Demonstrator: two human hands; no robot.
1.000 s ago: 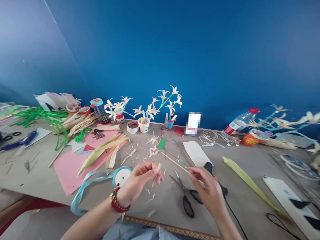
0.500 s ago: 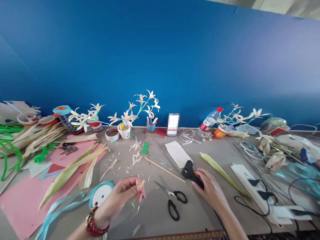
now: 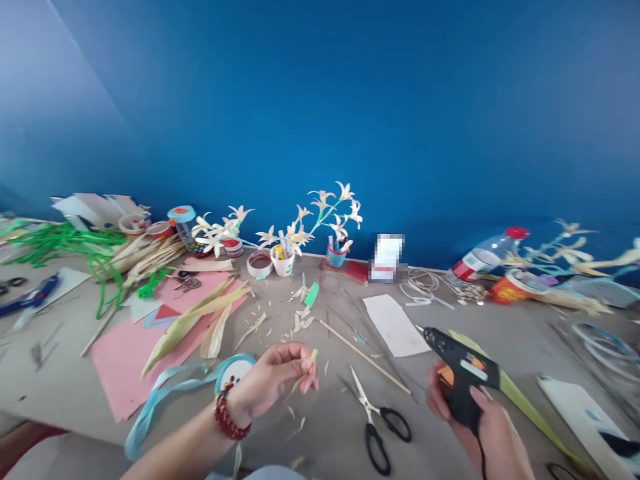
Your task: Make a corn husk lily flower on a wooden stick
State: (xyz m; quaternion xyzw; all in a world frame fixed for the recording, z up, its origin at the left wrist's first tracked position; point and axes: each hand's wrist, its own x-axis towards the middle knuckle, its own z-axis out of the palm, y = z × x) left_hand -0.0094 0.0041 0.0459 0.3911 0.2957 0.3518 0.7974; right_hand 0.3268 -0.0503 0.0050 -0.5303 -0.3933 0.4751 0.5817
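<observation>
Between the thumb and fingers of my left hand (image 3: 287,373) is a small pale yellow strip of husk (image 3: 314,356). My right hand (image 3: 480,420) is wrapped round the handle of a black glue gun (image 3: 465,373), raised off the table with its nozzle pointing up and left. Scissors with black handles (image 3: 373,417) lie with blades parted on the table between my hands. Beside my left wrist rests a roll of light blue ribbon (image 3: 235,370), its loose end trailing left. A long green husk (image 3: 530,400) lies behind the glue gun, partly hidden by it.
White paper (image 3: 395,325) and a thin wooden stick (image 3: 365,357) lie ahead. Cups holding pale husk flowers, among them a white cup (image 3: 283,261), stand along the blue wall. A bottle (image 3: 487,253) leans at the right, near a white power strip (image 3: 583,417). Pink paper (image 3: 125,353) lies left.
My right hand has lifted the glue gun from the table and turned it so the nozzle points up-left. My left hand still pinches the husk strip. The view has swung left.
</observation>
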